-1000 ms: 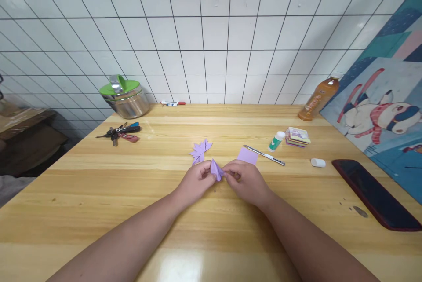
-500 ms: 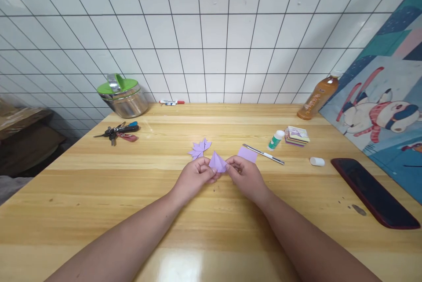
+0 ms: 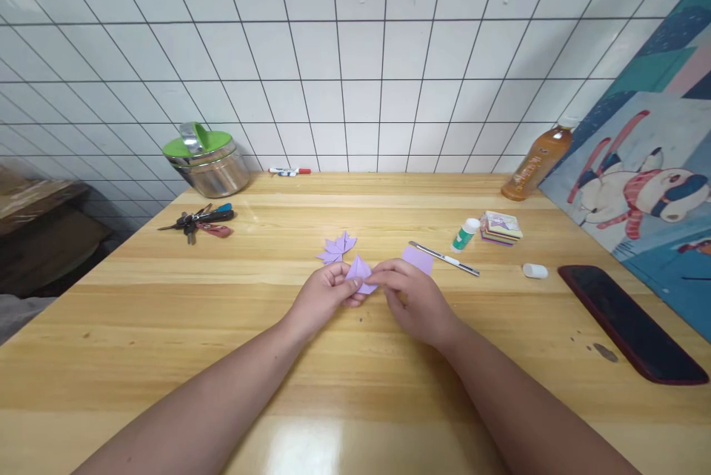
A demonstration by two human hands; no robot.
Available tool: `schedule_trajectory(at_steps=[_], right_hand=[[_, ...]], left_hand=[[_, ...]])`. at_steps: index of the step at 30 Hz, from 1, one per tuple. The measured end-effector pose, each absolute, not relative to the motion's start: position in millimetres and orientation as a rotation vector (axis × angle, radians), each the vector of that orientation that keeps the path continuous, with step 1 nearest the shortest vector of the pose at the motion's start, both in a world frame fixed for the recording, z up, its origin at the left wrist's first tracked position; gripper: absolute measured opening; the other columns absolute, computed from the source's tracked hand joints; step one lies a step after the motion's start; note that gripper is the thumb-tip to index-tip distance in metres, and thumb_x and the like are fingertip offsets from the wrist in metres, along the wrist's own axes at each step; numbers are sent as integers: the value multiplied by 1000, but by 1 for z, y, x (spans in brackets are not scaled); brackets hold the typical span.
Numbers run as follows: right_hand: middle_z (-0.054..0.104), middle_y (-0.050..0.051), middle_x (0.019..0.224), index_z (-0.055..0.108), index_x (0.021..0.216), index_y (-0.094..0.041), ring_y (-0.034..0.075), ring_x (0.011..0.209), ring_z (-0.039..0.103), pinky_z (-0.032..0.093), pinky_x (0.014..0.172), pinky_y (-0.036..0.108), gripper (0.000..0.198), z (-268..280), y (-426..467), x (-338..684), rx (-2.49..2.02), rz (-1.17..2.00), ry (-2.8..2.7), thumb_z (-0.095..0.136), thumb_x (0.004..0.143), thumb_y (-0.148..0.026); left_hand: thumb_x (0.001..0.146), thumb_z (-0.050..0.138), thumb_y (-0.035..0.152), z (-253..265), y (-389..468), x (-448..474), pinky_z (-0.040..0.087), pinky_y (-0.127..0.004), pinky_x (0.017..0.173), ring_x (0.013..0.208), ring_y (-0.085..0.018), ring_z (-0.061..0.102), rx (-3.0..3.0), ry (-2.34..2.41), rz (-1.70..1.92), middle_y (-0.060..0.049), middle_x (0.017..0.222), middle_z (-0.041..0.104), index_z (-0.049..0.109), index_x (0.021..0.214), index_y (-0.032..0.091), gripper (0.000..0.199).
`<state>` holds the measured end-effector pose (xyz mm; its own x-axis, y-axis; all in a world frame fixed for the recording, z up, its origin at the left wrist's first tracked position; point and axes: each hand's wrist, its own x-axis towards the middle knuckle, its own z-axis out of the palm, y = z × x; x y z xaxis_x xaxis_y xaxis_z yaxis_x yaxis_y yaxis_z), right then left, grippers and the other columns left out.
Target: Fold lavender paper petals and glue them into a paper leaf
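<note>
Head view: fingertips of the right hand (image 3: pixel 415 299) have shifted from corner to face of the folded purple paper (image 3: pixel 358 269). I see it between both hands, apex forward, pinched by the left hand (image 3: pixel 320 296); right grip unclosed.

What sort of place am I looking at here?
Probably a home kitchen or dining corner, though I can't be sure: a wooden table against a white tiled wall, with a green-lidded metal pot.
</note>
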<state>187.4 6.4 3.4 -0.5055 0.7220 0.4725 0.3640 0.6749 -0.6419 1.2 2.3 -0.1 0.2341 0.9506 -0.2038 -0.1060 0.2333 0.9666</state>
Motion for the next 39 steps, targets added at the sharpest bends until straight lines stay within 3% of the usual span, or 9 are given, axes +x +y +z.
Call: schedule_trajectory(at_steps=[7, 10, 17, 30, 36, 39], right_hand=[[54, 6, 115, 68, 98, -29, 12, 83, 60, 50, 74, 28, 32, -10, 10, 187, -959, 581, -2076, 51, 79, -9], [62, 4, 107, 68, 97, -28, 14, 93, 60, 50, 79, 28, 30, -11, 12, 186, -959, 693, -2034, 56, 77, -10], [68, 1, 88, 69, 84, -24, 13, 80, 62, 50, 68, 23, 14, -5, 13, 185, -1048, 726, -2021, 59, 79, -16], [64, 5, 104, 62, 111, -24, 13, 94, 60, 49, 81, 27, 41, -7, 12, 188, -778, 616, -2177, 46, 79, -4], [69, 4, 90, 69, 93, -23, 14, 83, 63, 50, 76, 26, 18, -6, 13, 186, -869, 523, -2141, 58, 80, -17], [69, 2, 86, 69, 87, -24, 13, 77, 62, 49, 69, 23, 16, -4, 13, 187, -926, 586, -2101, 58, 80, -16]], left_hand=[[73, 69, 32, -6, 3, 0, 50, -23, 67, 69, -10, 61, 979, 990, 905, -5, 82, 67, 61, 89, 13, 26], [71, 71, 32, -6, 3, -1, 50, -23, 69, 70, -11, 62, 967, 997, 909, -5, 81, 67, 61, 87, 13, 26], [70, 71, 35, -4, 2, 1, 49, -22, 67, 70, -11, 63, 1035, 1067, 905, -4, 77, 68, 60, 83, 13, 28], [71, 71, 32, -7, 3, -2, 50, -24, 69, 71, -11, 62, 982, 1034, 877, -5, 81, 67, 60, 90, 13, 29], [69, 73, 33, -7, 3, 1, 50, -23, 68, 68, -11, 63, 990, 1006, 876, -4, 75, 67, 59, 84, 13, 28], [69, 72, 36, -4, 1, 3, 50, -24, 69, 71, -13, 64, 1017, 1040, 882, -5, 76, 68, 60, 85, 13, 30]])
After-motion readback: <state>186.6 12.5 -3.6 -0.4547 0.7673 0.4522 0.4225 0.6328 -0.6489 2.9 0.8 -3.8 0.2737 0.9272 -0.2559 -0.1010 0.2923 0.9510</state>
